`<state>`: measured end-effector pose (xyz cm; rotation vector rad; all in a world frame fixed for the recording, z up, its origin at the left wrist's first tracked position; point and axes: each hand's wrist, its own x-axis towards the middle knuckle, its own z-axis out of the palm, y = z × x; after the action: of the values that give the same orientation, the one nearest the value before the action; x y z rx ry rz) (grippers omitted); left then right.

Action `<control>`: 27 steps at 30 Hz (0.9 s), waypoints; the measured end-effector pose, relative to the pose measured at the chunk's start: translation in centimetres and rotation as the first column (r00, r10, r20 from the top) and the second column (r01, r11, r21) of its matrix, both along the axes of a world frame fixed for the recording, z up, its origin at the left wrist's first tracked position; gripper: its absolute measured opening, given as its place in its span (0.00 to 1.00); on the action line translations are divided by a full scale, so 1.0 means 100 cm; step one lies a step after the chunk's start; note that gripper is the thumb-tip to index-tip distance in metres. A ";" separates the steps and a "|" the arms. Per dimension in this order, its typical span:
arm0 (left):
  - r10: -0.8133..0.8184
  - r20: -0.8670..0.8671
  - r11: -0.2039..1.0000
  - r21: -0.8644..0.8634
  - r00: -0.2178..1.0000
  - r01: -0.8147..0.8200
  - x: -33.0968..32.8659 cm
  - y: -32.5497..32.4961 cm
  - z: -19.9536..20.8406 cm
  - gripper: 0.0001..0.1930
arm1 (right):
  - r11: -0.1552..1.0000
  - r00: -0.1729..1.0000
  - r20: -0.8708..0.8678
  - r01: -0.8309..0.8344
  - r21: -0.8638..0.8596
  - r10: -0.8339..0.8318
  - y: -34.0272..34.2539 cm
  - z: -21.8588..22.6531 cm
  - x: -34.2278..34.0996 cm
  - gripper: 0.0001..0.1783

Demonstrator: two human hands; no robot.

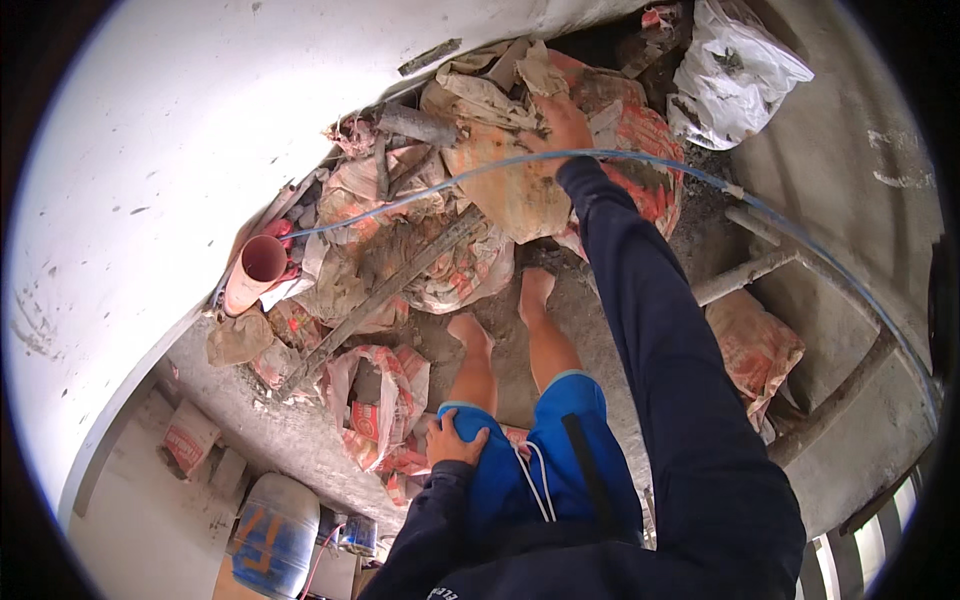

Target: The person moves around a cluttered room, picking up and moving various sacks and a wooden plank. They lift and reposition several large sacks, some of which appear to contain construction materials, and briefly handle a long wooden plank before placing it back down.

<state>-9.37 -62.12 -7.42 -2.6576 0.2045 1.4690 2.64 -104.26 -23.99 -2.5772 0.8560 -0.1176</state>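
With the arm stretched far forward, my right hand is at the bunched top of a dusty orange-brown woven sack. It appears closed on the cloth there; its fingers blend into the sack's colour. Loose tan folds gather beside that hand. A thin blue hose arcs across the sack and passes by my right cuff. My left hand lies on my left thigh, fingers spread, holding nothing.
Red-and-white sacks are heaped ahead with a long wooden stick across them. An orange-brown pipe stands by the white wall. A white plastic bag sits far right, metal bars nearer. A blue barrel is behind left.
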 end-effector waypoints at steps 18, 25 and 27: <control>0.039 0.030 0.999 0.008 0.999 -0.039 0.000 0.001 -0.009 0.32 | 0.973 0.981 -0.068 -0.171 0.156 0.183 -0.006 0.026 0.074 0.17; 0.033 0.028 0.999 -0.030 0.999 -0.033 -0.006 0.014 0.001 0.32 | 0.977 0.950 -0.307 0.019 0.214 0.049 0.045 0.043 0.047 0.19; 0.037 0.039 0.998 -0.042 0.999 -0.035 -0.008 0.022 0.002 0.32 | 0.974 0.956 -0.268 -0.062 0.218 0.121 0.047 0.052 0.036 0.18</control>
<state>-10.15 -59.87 -7.17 -2.7347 0.1871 1.4362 6.27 -99.56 -18.76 -2.4626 0.7949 0.3548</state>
